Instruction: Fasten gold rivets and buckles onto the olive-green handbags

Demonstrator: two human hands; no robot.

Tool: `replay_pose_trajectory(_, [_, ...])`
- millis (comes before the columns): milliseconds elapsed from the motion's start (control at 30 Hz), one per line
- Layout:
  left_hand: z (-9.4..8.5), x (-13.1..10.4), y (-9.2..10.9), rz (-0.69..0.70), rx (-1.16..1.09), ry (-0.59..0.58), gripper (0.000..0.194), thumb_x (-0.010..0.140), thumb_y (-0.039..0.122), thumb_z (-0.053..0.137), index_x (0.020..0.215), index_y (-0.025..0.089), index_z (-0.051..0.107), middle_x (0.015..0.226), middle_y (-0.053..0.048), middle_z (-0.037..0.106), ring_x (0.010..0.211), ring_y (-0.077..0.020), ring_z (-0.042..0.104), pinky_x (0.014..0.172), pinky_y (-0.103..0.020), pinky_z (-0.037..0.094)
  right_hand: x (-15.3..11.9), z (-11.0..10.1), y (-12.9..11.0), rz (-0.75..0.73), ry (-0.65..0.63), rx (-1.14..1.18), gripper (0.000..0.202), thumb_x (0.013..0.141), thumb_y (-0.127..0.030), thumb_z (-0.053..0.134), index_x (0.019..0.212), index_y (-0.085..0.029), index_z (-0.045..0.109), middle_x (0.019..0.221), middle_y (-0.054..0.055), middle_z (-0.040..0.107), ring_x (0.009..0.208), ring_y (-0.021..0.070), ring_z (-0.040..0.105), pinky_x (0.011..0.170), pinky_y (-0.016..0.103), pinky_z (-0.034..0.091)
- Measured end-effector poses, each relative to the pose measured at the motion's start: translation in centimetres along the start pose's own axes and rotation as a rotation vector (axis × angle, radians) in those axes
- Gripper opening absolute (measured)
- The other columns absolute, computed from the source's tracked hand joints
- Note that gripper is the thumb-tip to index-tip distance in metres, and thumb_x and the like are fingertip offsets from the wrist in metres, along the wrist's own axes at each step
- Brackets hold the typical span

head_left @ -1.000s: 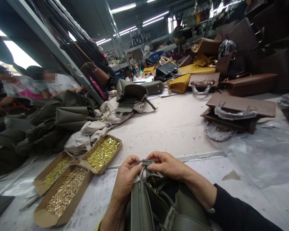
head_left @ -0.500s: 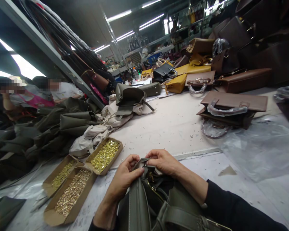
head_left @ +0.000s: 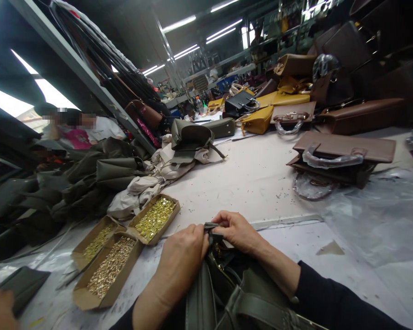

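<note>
An olive-green handbag (head_left: pixel 201 298) lies close in front of me at the bottom of the view, its zipped opening facing up. My left hand (head_left: pixel 182 256) is closed on the far end of the bag, its back turned towards me and most fingertips hidden. Across from it, my right hand (head_left: pixel 237 231) pinches a folded flap of the same end between thumb and fingers. Both hands almost meet there. A gold zipper (head_left: pixel 220 266) runs along the opening just below them, and a strap crosses the near part of the bag.
Cardboard trays of gold-coloured hardware (head_left: pixel 105 270) stand left of my hands. Olive bags (head_left: pixel 120 172) are piled beyond them. A brown handbag (head_left: pixel 344 149) and clear plastic sheeting (head_left: pixel 368 220) lie to the right. Another person's hand (head_left: pixel 2 309) shows at the lower left; people sit further back.
My left hand has rolled over the bag's end, so its back now faces me and its thumb is less visible. My right hand keeps its pinch. The view has shifted slightly left.
</note>
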State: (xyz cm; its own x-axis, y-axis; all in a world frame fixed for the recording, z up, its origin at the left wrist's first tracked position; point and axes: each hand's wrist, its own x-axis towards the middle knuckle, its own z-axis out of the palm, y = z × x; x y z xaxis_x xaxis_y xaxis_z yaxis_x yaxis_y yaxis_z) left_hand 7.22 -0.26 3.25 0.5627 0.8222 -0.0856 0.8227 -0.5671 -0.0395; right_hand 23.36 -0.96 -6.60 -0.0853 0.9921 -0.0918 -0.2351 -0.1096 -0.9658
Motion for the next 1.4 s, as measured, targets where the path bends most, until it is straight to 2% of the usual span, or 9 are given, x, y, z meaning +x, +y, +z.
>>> replay_pose_trajectory(200, [0.3,0.6,-0.2,-0.005,-0.032,-0.075,0.026,0.100,0.024,0.047,0.091,0.015,0.070,0.089,-0.016,0.075,0.079,-0.0287,0.071,0.065,-0.032,0.036,0.2,-0.1,0.3,0.043,-0.038,0.090,0.020,0.068,-0.026,0.072,0.085,-0.017,0.066,0.074,-0.001,0.070,0.064,0.0122,0.060,0.062,0.024,0.042])
replay_pose_trajectory(533, [2.0,0.7,-1.0,-0.079,-0.338,0.013,0.031,0.096,0.026,0.047,0.074,0.019,0.068,0.077,-0.011,0.075,0.070,-0.0243,0.067,0.065,-0.031,0.032,0.0,0.0,-0.3,0.148,-0.040,0.135,0.026,0.064,-0.025,0.077,0.086,-0.015,0.065,0.071,-0.002,0.070,0.059,0.0105,0.059,0.060,0.024,0.042])
replay_pose_trajectory(633, [2.4,0.6,-1.1,-0.119,-0.453,0.045,0.032,0.095,0.029,0.049,0.071,0.019,0.068,0.073,-0.008,0.073,0.066,-0.0221,0.064,0.065,-0.030,0.032,0.0,0.1,-0.5,0.128,-0.030,0.116,0.028,0.064,-0.025,0.078,0.086,-0.015,0.065,0.073,-0.001,0.071,0.061,0.0113,0.060,0.062,0.024,0.043])
replay_pose_trajectory(767, [2.6,0.5,-1.6,-0.212,-0.753,0.065,0.024,0.089,0.034,0.055,0.079,0.019,0.071,0.079,-0.006,0.074,0.077,-0.0236,0.066,0.071,-0.029,0.040,-0.2,0.3,-0.7,0.074,-0.017,0.118,0.025,0.065,-0.021,0.074,0.088,-0.016,0.066,0.077,0.000,0.072,0.068,0.0134,0.063,0.065,0.025,0.045])
replay_pose_trajectory(900, [2.5,0.9,-2.1,-0.230,-1.100,-0.028,0.019,0.076,0.031,0.065,0.087,0.017,0.070,0.082,-0.003,0.071,0.080,-0.0220,0.064,0.073,-0.026,0.046,-0.7,0.3,-1.4,0.020,-0.052,0.118,0.025,0.070,-0.021,0.073,0.093,-0.017,0.066,0.085,0.001,0.074,0.076,0.0151,0.066,0.072,0.027,0.049])
replay_pose_trajectory(1067, [1.9,1.3,-1.8,-0.226,-1.142,-0.053,0.017,0.075,0.029,0.066,0.083,0.015,0.071,0.079,-0.003,0.071,0.077,-0.0205,0.063,0.069,-0.025,0.046,-1.8,0.0,-2.2,-0.090,-0.004,-0.063,0.026,0.077,-0.024,0.074,0.101,-0.019,0.069,0.082,-0.002,0.069,0.073,0.0142,0.060,0.069,0.026,0.046])
replay_pose_trajectory(1200, [2.4,0.3,-1.2,-0.165,-1.083,0.101,0.015,0.079,0.023,0.062,0.088,0.017,0.073,0.083,-0.002,0.075,0.080,-0.0202,0.069,0.071,-0.025,0.050,-2.5,-0.4,-2.7,-0.188,0.051,-0.334,0.041,0.079,-0.021,0.075,0.120,-0.025,0.070,0.081,-0.004,0.068,0.066,0.0132,0.053,0.063,0.026,0.042])
replay_pose_trajectory(1300, [3.8,-0.8,-1.0,0.009,-0.967,0.434,0.020,0.080,0.014,0.060,0.095,0.021,0.071,0.086,0.001,0.076,0.077,-0.0168,0.071,0.072,-0.024,0.054,-3.2,-0.7,-3.6,-0.218,0.034,-0.390,0.053,0.077,-0.014,0.078,0.128,-0.028,0.067,0.098,-0.002,0.075,0.077,0.0154,0.063,0.071,0.027,0.048])
replay_pose_trajectory(1400, [5.2,-1.5,-1.0,0.185,-0.775,0.751,0.025,0.083,0.009,0.060,0.103,0.021,0.068,0.092,0.000,0.076,0.082,-0.0149,0.073,0.077,-0.022,0.057,-4.2,-0.5,-4.7,-0.358,0.048,-0.580,0.031,0.081,-0.010,0.077,0.107,-0.027,0.075,0.097,-0.002,0.076,0.087,0.0172,0.066,0.078,0.029,0.049])
